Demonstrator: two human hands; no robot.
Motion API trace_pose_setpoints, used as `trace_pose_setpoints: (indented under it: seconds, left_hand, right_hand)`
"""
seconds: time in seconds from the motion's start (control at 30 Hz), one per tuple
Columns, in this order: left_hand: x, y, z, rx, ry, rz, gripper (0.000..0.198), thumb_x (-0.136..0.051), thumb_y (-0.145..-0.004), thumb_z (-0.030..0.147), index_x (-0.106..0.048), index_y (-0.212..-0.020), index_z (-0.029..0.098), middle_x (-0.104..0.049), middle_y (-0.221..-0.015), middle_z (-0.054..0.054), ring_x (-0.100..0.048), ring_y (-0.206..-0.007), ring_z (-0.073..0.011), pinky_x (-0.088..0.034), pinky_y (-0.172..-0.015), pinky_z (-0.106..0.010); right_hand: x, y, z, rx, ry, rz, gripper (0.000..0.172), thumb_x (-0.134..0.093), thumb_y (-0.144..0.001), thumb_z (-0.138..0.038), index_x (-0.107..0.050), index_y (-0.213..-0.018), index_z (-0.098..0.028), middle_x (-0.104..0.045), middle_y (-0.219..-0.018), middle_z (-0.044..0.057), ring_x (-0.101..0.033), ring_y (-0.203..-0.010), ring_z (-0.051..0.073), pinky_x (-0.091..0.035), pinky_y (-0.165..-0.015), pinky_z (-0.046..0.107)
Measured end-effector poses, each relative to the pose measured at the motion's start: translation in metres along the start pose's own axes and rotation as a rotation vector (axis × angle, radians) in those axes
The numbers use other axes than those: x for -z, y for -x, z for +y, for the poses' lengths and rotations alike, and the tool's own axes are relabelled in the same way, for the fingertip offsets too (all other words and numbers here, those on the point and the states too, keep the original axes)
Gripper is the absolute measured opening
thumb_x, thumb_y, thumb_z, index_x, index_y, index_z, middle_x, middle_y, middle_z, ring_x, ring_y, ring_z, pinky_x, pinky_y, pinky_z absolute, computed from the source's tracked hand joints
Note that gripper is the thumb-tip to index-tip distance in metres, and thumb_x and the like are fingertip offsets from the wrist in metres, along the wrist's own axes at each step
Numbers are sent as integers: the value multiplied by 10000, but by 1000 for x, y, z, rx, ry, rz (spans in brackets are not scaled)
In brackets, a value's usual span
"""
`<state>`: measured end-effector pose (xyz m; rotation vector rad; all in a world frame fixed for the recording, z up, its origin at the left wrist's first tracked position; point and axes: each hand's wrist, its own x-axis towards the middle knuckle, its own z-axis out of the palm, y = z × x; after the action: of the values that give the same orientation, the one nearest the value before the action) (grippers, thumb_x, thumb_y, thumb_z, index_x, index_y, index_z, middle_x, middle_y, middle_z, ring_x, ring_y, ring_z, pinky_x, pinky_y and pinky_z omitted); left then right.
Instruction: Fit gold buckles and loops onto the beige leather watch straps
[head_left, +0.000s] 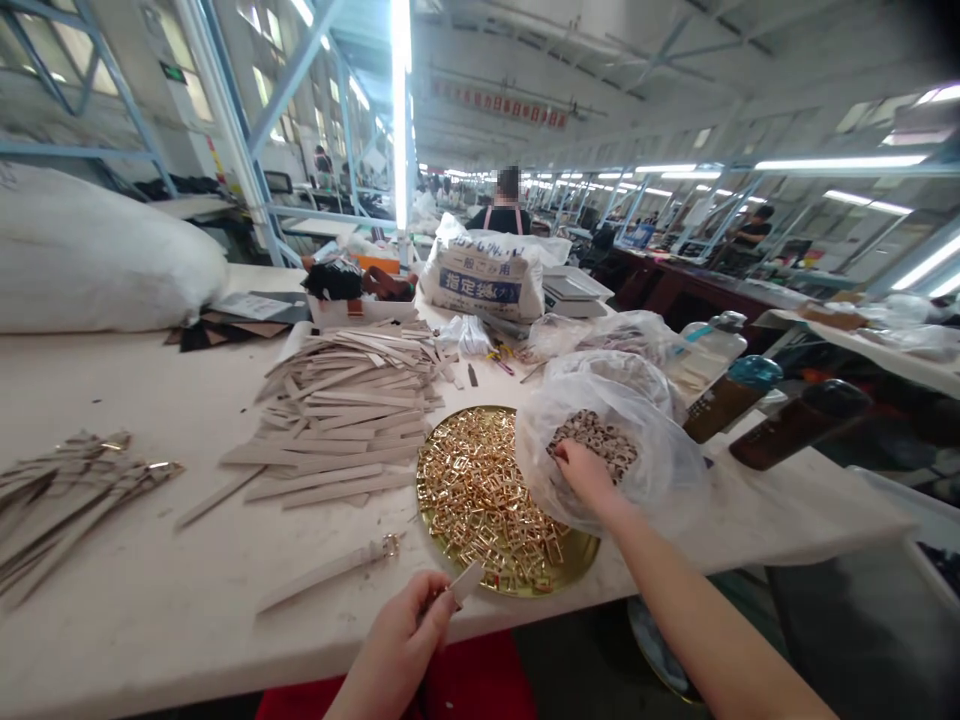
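My left hand (405, 625) is closed at the table's near edge, pinching the end of a pale beige strap (330, 572) that lies across the table with a gold buckle at its far end. My right hand (589, 475) reaches into a clear plastic bag (660, 470) of small pale loops (600, 440), its fingers curled down among them. Between the hands stands a round gold tray (570, 565) heaped with gold buckles (480, 490).
A big pile of loose beige straps (345, 410) lies behind the tray; buckled straps (67, 490) lie at the far left. Dark bottles (724, 400) stand at the right edge. A printed white sack (484, 275) and a white bundle (90, 250) sit farther back. A person stands beyond.
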<state>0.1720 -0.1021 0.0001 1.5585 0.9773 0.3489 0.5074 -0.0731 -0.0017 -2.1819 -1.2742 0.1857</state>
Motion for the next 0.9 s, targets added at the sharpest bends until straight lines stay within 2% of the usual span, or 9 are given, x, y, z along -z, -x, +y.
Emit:
trace_pose_setpoints:
  seconds: [0.07,0.17,0.3,0.33,0.4,0.47,0.57,0.77,0.9]
  left_hand:
    - [0,0,-6,27,36,-16,334,-402,-798,502,-492,-782,181,-392,-521,65,-359,-477,-104,-303,-486,-209]
    - [3,-1,-9,30,41,-4,325,-424,-791,496,-475,-751,178,-377,-517,66,-350,-481,-98,-290,-480,-206]
    - [4,-2,8,-46,-14,61,291,-444,-802,444,-504,-729,169,-412,-557,49,-391,-538,-102,-308,-527,-207]
    - [4,-3,14,-66,-18,75,283,-445,-805,434,-515,-737,168,-419,-558,47,-397,-542,-102,-310,-531,-208]
    - [4,-6,27,-100,-3,114,270,-445,-807,423,-530,-763,171,-430,-560,47,-403,-539,-102,-310,-527,-208]
    - [6,-7,35,-120,15,196,259,-452,-803,418,-538,-792,173,-431,-567,47,-400,-537,-100,-312,-522,-206]
    - [9,-6,37,-138,-14,301,224,-473,-794,383,-550,-799,173,-443,-590,44,-395,-555,-96,-316,-534,-204]
    - [12,7,21,-96,52,358,214,-457,-809,368,-540,-778,173,-423,-592,50,-371,-547,-82,-305,-526,-194]
    - [9,8,15,-68,19,294,219,-456,-807,369,-543,-765,172,-429,-596,48,-378,-560,-84,-294,-529,-197]
  right_hand:
    - [-4,1,6,-12,-16,3,55,-568,-655,-131,-591,-631,-174,-601,-648,52,-544,-676,197,-353,-659,295]
    - [0,10,9,-34,-70,51,97,-554,-682,-170,-611,-761,-163,-624,-759,77,-554,-748,214,-373,-703,317]
    - [8,44,-16,-47,-230,41,252,-528,-760,-334,-579,-944,-168,-631,-833,72,-572,-774,208,-418,-717,330]
    - [6,57,-29,-52,-322,-9,268,-534,-764,-382,-570,-938,-182,-630,-780,46,-579,-721,190,-434,-683,316]
    - [0,85,-60,-131,-759,-206,253,-637,-702,-397,-564,-845,-202,-611,-718,5,-569,-665,159,-441,-657,293]
    - [-10,111,-91,-227,-1058,-392,244,-709,-649,-372,-559,-748,-207,-591,-658,-24,-540,-615,122,-431,-617,256]
    - [-23,136,-121,-338,-1287,-538,242,-752,-616,-342,-571,-674,-192,-586,-627,-33,-513,-575,88,-424,-588,221]
    - [-40,145,-128,-474,-1409,-470,232,-746,-620,-375,-621,-672,-187,-612,-692,-15,-537,-616,94,-461,-596,224]
    - [-44,148,-129,-483,-1450,-450,201,-755,-616,-332,-618,-662,-192,-598,-682,-22,-518,-596,81,-458,-595,212]
